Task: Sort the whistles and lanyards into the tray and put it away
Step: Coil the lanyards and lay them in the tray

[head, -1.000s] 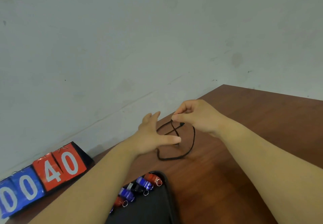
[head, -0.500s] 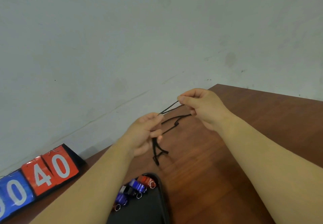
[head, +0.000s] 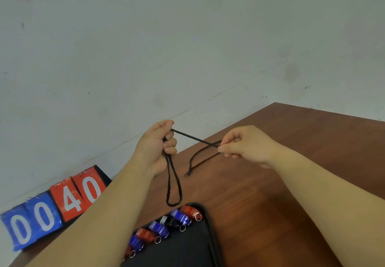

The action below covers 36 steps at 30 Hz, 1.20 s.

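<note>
Wooden table (head: 312, 162) by a grey wall: right of the scoreboard (head: 52, 206) my left hand (head: 155, 148) grips the lanyard (head: 193, 137), loop dangling, my right hand (head: 245, 145) pinches its taut strand, so I judge whistles (head: 180, 216) sorted, lanyard and stowing left, tray (head: 211, 237) cut off below

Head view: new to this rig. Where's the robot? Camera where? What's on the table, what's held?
No machine: a person works with bare hands, and the one camera sits on their head, looking forward and down, so both forearms enter from below. The left hand and right hand each hold a black lanyard, stretched between them; a loop hangs from the left hand over the table. Near the bottom lies a black tray with a row of red, blue and black whistles along its edge. At left, by the wall, stands a flip scoreboard reading 00 and 40.
</note>
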Motion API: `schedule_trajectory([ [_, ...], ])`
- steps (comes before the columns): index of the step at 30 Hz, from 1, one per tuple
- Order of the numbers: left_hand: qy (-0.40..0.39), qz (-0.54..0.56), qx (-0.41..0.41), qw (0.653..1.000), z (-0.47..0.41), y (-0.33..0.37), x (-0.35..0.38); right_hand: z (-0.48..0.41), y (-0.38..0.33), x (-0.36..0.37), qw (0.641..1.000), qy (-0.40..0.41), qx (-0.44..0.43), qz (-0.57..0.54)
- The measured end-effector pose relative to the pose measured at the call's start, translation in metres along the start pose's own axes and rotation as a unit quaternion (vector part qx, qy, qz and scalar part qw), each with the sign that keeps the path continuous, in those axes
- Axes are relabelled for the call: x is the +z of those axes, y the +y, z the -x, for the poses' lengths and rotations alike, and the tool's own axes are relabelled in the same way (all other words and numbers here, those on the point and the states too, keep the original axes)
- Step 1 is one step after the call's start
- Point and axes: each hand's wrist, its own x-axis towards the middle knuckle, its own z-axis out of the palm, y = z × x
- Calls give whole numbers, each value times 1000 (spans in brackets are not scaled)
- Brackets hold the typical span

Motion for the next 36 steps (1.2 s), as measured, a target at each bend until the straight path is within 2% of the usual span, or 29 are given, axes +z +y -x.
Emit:
schedule_trajectory([
  [3, 16, 17, 2, 1000, -1, 1, -2, 3, -2, 2, 999, -31, -6, 10],
  [9, 27, 47, 1, 999, -3, -1, -2, 2, -1, 3, 993, -17, -25, 117],
  [12, 25, 91, 0, 996, -4, -3, 3, 2, 2, 8, 998, -37, 2, 48],
  [15, 19, 144, -1, 989, -3, -1, 12, 6, 4, 19, 994, -98, 50, -14],
  [24, 35, 249, 27, 967, -5, 11, 35, 12, 1, 40, 935, -235, 84, -251],
  [29, 69, 263, 42, 962, -6, 15, 37, 16, -1, 44, 924, -235, 81, -289],
  [36, 111, 246, 40, 962, -6, 13, 32, 17, -4, 42, 927, -222, 86, -291],
])
